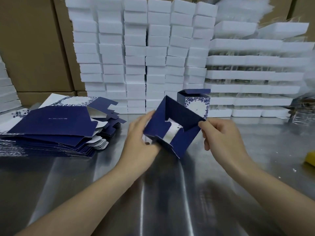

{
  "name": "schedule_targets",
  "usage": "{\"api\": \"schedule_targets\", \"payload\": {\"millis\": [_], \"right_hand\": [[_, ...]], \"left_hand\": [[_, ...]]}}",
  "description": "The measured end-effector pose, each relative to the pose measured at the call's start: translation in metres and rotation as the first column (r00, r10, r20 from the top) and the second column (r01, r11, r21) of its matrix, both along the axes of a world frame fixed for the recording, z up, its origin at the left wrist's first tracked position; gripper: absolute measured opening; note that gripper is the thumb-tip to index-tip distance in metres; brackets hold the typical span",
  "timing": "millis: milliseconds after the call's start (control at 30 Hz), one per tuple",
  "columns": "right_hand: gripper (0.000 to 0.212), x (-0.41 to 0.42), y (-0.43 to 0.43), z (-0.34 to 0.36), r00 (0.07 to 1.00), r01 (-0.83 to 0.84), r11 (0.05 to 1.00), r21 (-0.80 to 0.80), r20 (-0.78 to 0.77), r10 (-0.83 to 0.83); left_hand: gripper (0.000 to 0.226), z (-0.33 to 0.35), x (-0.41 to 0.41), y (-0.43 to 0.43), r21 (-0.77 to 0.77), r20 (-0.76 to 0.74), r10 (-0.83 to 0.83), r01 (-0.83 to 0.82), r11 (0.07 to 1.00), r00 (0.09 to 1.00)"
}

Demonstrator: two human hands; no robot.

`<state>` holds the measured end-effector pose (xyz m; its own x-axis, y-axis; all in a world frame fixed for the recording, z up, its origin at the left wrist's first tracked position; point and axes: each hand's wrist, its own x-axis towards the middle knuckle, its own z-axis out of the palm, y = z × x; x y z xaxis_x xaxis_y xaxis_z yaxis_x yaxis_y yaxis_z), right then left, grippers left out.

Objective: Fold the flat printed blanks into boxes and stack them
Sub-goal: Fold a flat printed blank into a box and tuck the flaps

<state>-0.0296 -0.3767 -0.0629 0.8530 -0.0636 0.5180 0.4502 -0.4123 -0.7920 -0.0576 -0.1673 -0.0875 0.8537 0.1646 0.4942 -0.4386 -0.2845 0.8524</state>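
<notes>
Two hands hold one half-opened blue blank (172, 128) just above the steel table (153, 193). It is turned so its open end faces the camera as a tilted diamond. The left hand (139, 135) grasps the blank's nine o'clock corner, with its fingers wrapped along the outer wall. Its thumb seems to press from below, though blur makes that uncertain. The right hand (219, 135) pinches the three o'clock corner between thumb and forefinger. The blank thus hangs between the two grips, its bottom flaps partly turned inward with a white gap showing through.

At nine o'clock from the hands, a stack of flat blanks (51, 132) lies fanned on the table. At twelve o'clock, just behind the held blank, stands one finished box (196, 103) with its lid flap raised. Beyond it rise columns of white boxes (144, 57), with brown cartons (34, 48) at ten o'clock.
</notes>
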Motion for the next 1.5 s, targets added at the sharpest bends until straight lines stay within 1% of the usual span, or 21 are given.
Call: {"api": "schedule_targets", "payload": {"millis": [33, 100, 200, 267, 467, 567, 667, 700, 733, 767, 833, 867, 933, 1033, 1100, 1133, 1200, 1267, 1300, 1400, 1500], "right_hand": [[0.038, -0.001, 0.000, 0.000, 1.000, 0.018, 1.000, -0.022, 0.001, -0.018], [0.041, -0.001, -0.001, 0.000, 0.999, 0.035, 0.998, -0.045, -0.001, -0.035], [0.058, -0.002, 0.000, -0.001, 1.000, 0.021, 0.998, -0.059, 0.003, -0.021], [0.063, -0.002, 0.001, -0.002, 0.999, 0.029, 0.997, -0.072, 0.016, -0.028], [0.055, -0.002, 0.003, -0.003, 0.998, 0.028, 0.994, -0.104, 0.050, -0.023], [0.054, -0.002, 0.004, -0.003, 0.998, 0.027, 0.994, -0.103, 0.056, -0.021], [0.053, -0.003, 0.004, -0.003, 0.997, 0.010, 0.994, -0.107, 0.082, -0.002], [0.052, -0.002, 0.004, -0.003, 0.998, -0.005, 0.995, -0.097, 0.068, 0.011], [0.051, 0.000, 0.004, -0.003, 0.999, -0.036, 0.998, -0.056, 0.024, 0.037], [0.047, 0.001, 0.004, -0.002, 0.994, -0.088, 0.995, 0.046, -0.060, 0.090], [0.030, 0.003, 0.003, -0.002, 0.933, -0.165, 0.931, 0.325, -0.254, 0.254], [0.022, 0.004, 0.003, -0.002, 0.895, -0.181, 0.890, 0.419, -0.306, 0.326], [0.018, 0.006, 0.004, -0.005, 0.852, -0.190, 0.836, 0.515, -0.336, 0.401], [0.027, 0.008, 0.005, -0.010, 0.814, -0.217, 0.785, 0.580, -0.336, 0.473], [0.033, 0.009, 0.007, -0.014, 0.807, -0.244, 0.806, 0.539, -0.347, 0.477], [0.038, 0.009, 0.008, -0.016, 0.820, -0.250, 0.840, 0.482, -0.356, 0.449], [0.048, 0.011, 0.008, -0.022, 0.871, -0.246, 0.926, 0.287, -0.354, 0.341], [0.052, 0.013, 0.008, -0.027, 0.912, -0.234, 0.965, 0.120, -0.317, 0.261], [0.052, 0.014, 0.008, -0.029, 0.921, -0.231, 0.968, 0.093, -0.300, 0.249], [0.051, 0.018, 0.008, -0.035, 0.928, -0.249, 0.964, 0.095, -0.261, 0.265], [0.063, 0.020, 0.009, -0.041, 0.941, -0.255, 0.966, 0.050, -0.215, 0.260]], "left_hand": [[0.081, -0.003, 0.000, -0.002, 0.021, 0.004, -0.021, 0.021, 1.000, 1.000], [0.078, -0.008, 0.000, -0.007, -0.008, -0.012, -0.061, 0.061, 0.998, 0.998], [0.073, -0.012, 0.001, -0.010, -0.035, -0.027, -0.063, 0.062, 0.997, 0.998], [0.067, -0.014, 0.002, -0.008, -0.024, -0.030, -0.045, 0.044, 0.999, 0.999], [0.055, -0.014, 0.003, -0.006, -0.070, -0.017, 0.031, -0.032, 0.997, 0.999], [0.055, -0.013, 0.004, -0.006, -0.072, -0.013, 0.068, -0.069, 0.995, 0.998], [0.061, -0.012, 0.006, -0.005, -0.058, -0.038, 0.092, -0.094, 0.994, 0.995], [0.060, -0.012, 0.006, -0.005, -0.053, -0.045, 0.097, -0.099, 0.994, 0.994], [0.058, -0.012, 0.007, -0.004, -0.047, -0.045, 0.100, -0.102, 0.994, 0.994], [0.056, -0.012, 0.007, -0.004, -0.040, -0.044, 0.103, -0.105, 0.994, 0.994], [0.054, -0.014, 0.007, -0.003, -0.037, -0.048, 0.110, -0.111, 0.993, 0.993], [0.053, -0.015, 0.008, -0.003, -0.042, -0.055, 0.111, -0.113, 0.993, 0.992], [0.050, -0.017, 0.009, -0.003, -0.060, -0.071, 0.107, -0.112, 0.992, 0.992], [0.044, -0.019, 0.011, -0.001, -0.095, -0.088, 0.102, -0.111, 0.989, 0.991], [0.042, -0.019, 0.013, 0.000, -0.120, -0.103, 0.101, -0.113, 0.986, 0.990], [0.043, -0.020, 0.013, 0.000, -0.137, -0.115, 0.097, -0.112, 0.984, 0.989], [0.049, -0.020, 0.014, 0.000, -0.165, -0.147, 0.077, -0.101, 0.981, 0.986], [0.059, -0.020, 0.014, 0.000, -0.171, -0.166, 0.062, -0.090, 0.981, 0.984], [0.062, -0.020, 0.013, 0.000, -0.164, -0.171, 0.062, -0.090, 0.982, 0.983], [0.065, -0.020, 0.012, 0.000, -0.110, -0.171, 0.090, -0.110, 0.988, 0.981], [0.071, -0.018, 0.010, 0.003, 0.002, -0.124, 0.156, -0.157, 0.988, 0.980]]}}
